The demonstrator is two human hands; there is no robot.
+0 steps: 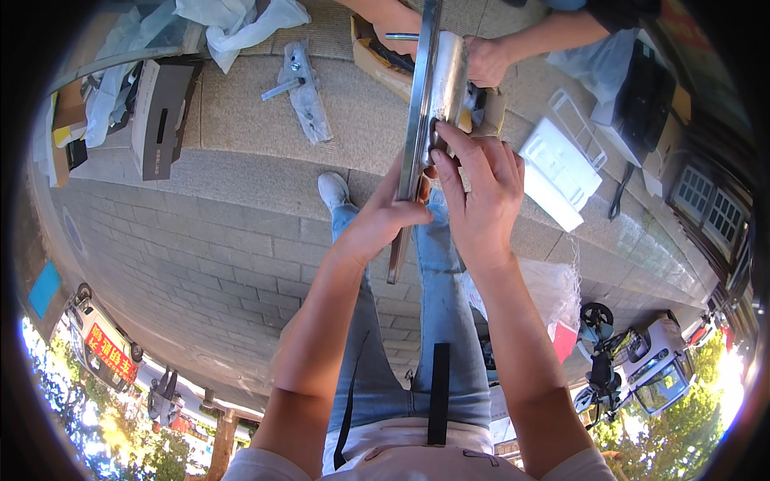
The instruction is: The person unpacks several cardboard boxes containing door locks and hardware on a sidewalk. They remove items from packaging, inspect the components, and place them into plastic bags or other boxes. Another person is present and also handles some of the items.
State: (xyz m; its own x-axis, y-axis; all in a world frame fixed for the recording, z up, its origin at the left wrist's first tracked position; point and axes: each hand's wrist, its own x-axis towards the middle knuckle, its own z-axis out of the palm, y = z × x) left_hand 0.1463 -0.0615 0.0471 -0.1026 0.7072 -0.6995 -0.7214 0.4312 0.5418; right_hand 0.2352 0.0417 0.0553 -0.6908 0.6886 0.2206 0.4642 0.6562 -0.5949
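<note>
My left hand (385,216) grips a long, shiny metal bar (415,120) near its lower part, thumb across the front. Beside the bar's upper part runs a scuffed silver metal cylinder (450,78); whether the two are joined cannot be told. The thumb and index finger of my right hand (481,186) pinch the cylinder's lower end, around a small dark part or opening (437,141). A thin metal rod (402,36) sticks out left of the bar near its top. My other right fingers curl inward and hide what is beneath them.
Another person's hand (486,60) is just right of the cylinder, above an open cardboard box (379,66). A plastic-wrapped metal fitting (304,90) lies on the paving, left. Farther left stands a grey box (157,120). White plastic panel (559,171) and woven sack (541,282) are right.
</note>
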